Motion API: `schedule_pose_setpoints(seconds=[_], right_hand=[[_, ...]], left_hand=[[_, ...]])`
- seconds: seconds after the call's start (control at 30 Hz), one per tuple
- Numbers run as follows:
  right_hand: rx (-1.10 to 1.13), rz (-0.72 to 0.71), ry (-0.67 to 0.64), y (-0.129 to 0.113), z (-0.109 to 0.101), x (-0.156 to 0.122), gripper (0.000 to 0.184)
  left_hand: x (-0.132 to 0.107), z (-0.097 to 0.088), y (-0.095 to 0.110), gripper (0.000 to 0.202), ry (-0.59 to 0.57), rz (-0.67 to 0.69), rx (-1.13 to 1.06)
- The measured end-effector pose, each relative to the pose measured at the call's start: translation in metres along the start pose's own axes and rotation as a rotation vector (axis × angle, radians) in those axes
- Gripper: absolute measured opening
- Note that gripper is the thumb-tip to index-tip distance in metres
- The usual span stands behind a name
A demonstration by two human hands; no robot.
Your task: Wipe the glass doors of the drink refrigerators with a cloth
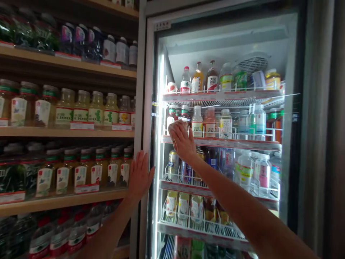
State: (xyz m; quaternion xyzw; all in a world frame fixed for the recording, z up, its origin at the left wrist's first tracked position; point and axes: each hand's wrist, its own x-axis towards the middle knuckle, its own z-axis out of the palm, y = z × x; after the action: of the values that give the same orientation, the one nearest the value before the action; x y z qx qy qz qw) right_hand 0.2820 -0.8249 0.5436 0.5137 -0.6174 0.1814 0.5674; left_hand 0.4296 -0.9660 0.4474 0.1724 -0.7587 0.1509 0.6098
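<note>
My left hand (140, 175) lies with its fingers stretched out along the left frame (145, 118) of a lit drinks fridge. In front of the fridge's second shelf is my right hand (183, 142), its thumb apart from its fingers and no held thing visible. Its fingertips are slightly blurred, and I cannot tell whether they touch the glass. Beside it stands a white-capped bottle with a yellow label (197, 124). Partly hidden behind the hand are green-capped bottles (171, 109). A can (172, 162) sits on the shelf below.
Wooden shelves (107, 132) on the left carry rows of juice bottles (83, 108) and, lower down, red-capped bottles (78, 230). White wire fridge shelves (221, 96) hold mixed bottles and cans. A round vent grille (253, 63) is at the fridge's upper back.
</note>
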Motion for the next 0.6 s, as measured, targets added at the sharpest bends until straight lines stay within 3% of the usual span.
schedule_pose_setpoints(seconds=[0.13,0.17,0.33,0.4,0.5,0.53,0.6], right_hand=[[-0.033,-0.233,-0.063,0.024,-0.012,-0.022,0.059],[-0.048,-0.237,-0.057,0.033,-0.016,-0.025,0.058],[-0.156,0.129,0.125,0.077,-0.040,-0.028,0.055],[-0.173,0.082,0.099,0.084,-0.047,-0.036,0.057],[-0.177,-0.111,-0.007,0.090,-0.052,-0.053,0.057],[-0.183,-0.117,-0.009,0.095,-0.055,-0.055,0.057],[-0.210,0.004,0.060,0.107,-0.061,-0.055,0.058]], left_hand=[[0.015,0.008,0.015,0.060,0.023,0.045,-0.014],[0.020,0.010,0.019,0.060,0.028,0.055,-0.020],[0.050,0.021,0.046,0.061,0.050,0.084,-0.096],[0.063,0.024,0.059,0.060,0.062,0.101,-0.124],[0.078,0.028,0.077,0.060,0.091,0.133,-0.155],[0.082,0.029,0.082,0.061,0.097,0.144,-0.164],[0.091,0.032,0.092,0.061,0.111,0.165,-0.180]])
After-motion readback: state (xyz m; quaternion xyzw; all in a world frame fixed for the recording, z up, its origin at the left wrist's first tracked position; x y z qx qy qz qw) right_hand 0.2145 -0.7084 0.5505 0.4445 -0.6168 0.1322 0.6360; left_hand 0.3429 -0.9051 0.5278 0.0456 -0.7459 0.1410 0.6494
